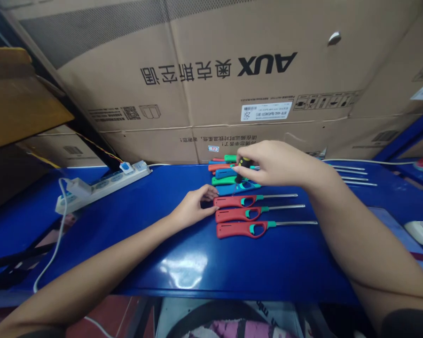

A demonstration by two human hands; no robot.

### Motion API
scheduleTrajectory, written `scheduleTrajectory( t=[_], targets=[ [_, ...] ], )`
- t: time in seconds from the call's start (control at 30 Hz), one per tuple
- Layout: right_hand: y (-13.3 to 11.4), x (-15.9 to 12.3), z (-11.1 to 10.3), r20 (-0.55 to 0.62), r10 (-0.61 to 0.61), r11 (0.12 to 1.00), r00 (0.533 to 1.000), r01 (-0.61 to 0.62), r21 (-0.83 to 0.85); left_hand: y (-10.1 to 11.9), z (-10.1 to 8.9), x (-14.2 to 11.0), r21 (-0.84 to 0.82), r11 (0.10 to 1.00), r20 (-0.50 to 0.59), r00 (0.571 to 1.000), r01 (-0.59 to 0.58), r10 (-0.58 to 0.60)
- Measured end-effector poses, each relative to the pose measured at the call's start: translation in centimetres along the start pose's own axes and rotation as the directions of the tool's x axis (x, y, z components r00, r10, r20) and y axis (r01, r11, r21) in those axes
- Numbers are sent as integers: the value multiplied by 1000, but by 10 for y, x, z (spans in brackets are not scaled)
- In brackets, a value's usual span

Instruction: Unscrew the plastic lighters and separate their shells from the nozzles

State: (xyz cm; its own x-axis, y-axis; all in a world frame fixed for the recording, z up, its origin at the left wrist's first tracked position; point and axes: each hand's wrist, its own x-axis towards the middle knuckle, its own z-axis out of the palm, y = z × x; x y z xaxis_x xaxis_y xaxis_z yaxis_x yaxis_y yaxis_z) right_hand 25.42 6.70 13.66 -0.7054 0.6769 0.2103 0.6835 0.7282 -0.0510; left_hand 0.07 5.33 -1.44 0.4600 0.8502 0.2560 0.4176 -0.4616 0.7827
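Observation:
Several long-nozzle utility lighters lie side by side on a blue metal table (169, 249), their steel nozzles pointing right. The nearest three are red with teal trim (239, 229). My right hand (271, 164) is shut on a small black-handled screwdriver (244, 164), its shaft pointing down at a blue lighter (238, 188). Green and orange lighters (223, 180) lie beyond it, partly hidden by my fingers. My left hand (193, 206) has its fingertips at the handle end of the farthest red lighter (232, 202); whether it grips is unclear.
A white power strip (102, 188) with a white cable lies at the table's left. Large cardboard boxes printed AUX (211, 84) stand behind the table. A yellow wooden shelf (17, 103) juts in at upper left. The table's front edge runs below my arms.

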Motion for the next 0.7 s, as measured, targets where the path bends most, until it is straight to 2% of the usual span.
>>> scheduleTrajectory(
  t=[0.07, 0.17, 0.33, 0.43, 0.5, 0.6, 0.63, 0.7],
  targets=[
    [-8, 6, 9, -53, -74, 996, 996, 76, 43, 0, 1, -2, -9, 1000, 10, 1000, 1, -1],
    [-14, 14, 25, -63, -147, 986, 987, 151, 69, -2, 2, -3, -23, 1000, 6, 1000, 0, 0],
    [-14, 20, 36, -51, -139, 986, 989, 143, 91, -2, 3, -6, 9, 1000, 8, 1000, -14, 14],
    [-19, 21, 36, -52, -68, 996, 996, 71, 48, -2, 4, -7, 43, 998, 8, 999, -39, 39],
    [-26, 24, 37, -66, 34, 999, 997, -37, -38, -2, 5, -7, 79, 995, 2, 998, -58, 58],
    [-40, 30, 40, -97, 204, 968, 974, -216, -130, -2, 4, -8, 147, 986, -4, 997, -72, 73],
    [-43, 33, 41, -98, 238, 961, 966, -249, -122, -1, 4, -8, 168, 983, -4, 997, -75, 77],
    [-48, 38, 41, -75, 230, 969, 970, -235, -77, 0, 4, -8, 214, 974, -1, 997, -79, 81]
  ],
)
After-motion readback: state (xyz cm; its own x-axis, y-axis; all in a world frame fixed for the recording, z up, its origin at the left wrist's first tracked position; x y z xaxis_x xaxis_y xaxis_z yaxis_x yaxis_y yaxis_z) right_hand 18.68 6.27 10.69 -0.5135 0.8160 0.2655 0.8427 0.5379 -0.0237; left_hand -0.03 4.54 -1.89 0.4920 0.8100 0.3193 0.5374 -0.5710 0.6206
